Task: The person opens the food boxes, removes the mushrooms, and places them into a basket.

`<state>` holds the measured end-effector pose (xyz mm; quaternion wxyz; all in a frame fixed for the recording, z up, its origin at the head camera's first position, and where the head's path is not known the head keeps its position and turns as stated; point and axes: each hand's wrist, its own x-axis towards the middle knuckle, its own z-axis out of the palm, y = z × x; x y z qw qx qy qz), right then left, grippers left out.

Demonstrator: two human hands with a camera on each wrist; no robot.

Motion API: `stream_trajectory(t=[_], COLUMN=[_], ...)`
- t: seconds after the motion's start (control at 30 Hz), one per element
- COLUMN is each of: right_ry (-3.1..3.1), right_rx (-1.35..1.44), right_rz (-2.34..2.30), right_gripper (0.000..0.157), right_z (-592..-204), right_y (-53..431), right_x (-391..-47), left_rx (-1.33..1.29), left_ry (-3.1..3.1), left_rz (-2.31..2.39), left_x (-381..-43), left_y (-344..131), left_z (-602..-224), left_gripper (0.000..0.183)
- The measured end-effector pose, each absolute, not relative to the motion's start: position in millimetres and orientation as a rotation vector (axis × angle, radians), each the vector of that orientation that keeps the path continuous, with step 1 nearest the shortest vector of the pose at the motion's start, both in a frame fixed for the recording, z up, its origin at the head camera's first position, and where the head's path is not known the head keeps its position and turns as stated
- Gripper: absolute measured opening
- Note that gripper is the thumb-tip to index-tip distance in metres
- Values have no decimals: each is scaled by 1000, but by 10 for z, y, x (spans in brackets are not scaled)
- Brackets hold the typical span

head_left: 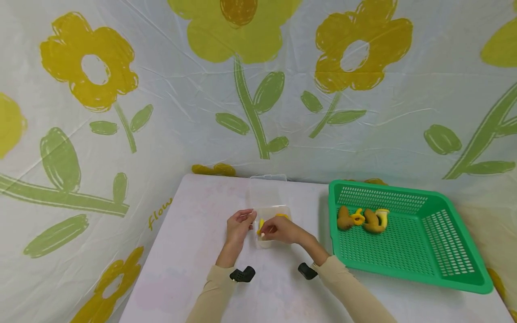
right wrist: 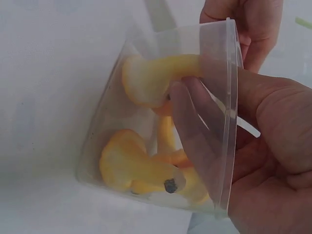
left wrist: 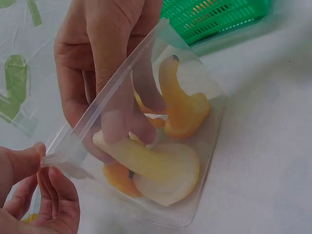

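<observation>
A clear plastic box (head_left: 264,245) sits on the table with its see-through lid (head_left: 266,193) laid open behind it. Several yellow mushrooms lie inside, such as one with a dark stem tip (left wrist: 185,109) in the left wrist view. My left hand (head_left: 238,227) pinches the box's rim at the left side between thumb and fingers. Reaching down into the box, my right hand (head_left: 284,230) grips a pale yellow mushroom (left wrist: 168,170) by its stem. The right wrist view shows that mushroom's cap (right wrist: 141,80) through the wall, above another yellow mushroom (right wrist: 129,158).
To the right stands a green basket (head_left: 404,244) with perforated walls. At its left end lie brown mushrooms (head_left: 344,220), a yellow mushroom (head_left: 357,217) and a paler curved one (head_left: 383,218). A flower-print cloth (head_left: 169,112) hangs behind the table.
</observation>
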<state>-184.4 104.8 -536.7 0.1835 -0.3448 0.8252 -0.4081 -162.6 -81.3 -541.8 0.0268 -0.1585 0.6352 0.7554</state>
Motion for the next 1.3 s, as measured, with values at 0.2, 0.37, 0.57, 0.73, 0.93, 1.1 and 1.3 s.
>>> stream_trajectory(t=[0.2, 0.37, 0.57, 0.73, 0.93, 1.1, 1.3], right_ry=[2295, 2313, 2261, 2188, 2182, 2164, 2153], right_rx=[-995, -914, -745, -651, -611, -588, -511], right_rz=[-1239, -1310, -1419, -1527, -1587, -1626, -1648], right_gripper=[16, 26, 36, 38, 37, 34, 37], right_z=[-5327, -5296, -5232, -5150, -5041, -4952, -4857], right_y=[1099, 1192, 1309, 1400, 1548, 1723, 1962], right_x=[-1843, -1860, -1849, -1834, -1818, -1803, -1783], left_rx=[-500, -525, -561, -579, -591, -585, -596], left_ry=[1956, 1962, 1988, 1990, 2003, 2005, 2018], left_rz=[2344, 2374, 2348, 2330, 2305, 2310, 2302], left_x=[-1707, -1751, -1760, -1764, -1751, -1734, -1722], left_y=[-817, -797, -783, -784, -787, -780, -777], left_z=[-5611, -5768, -5791, -5788, -5771, -5760, -5742], left_gripper=[32, 32, 31, 31, 31, 32, 31])
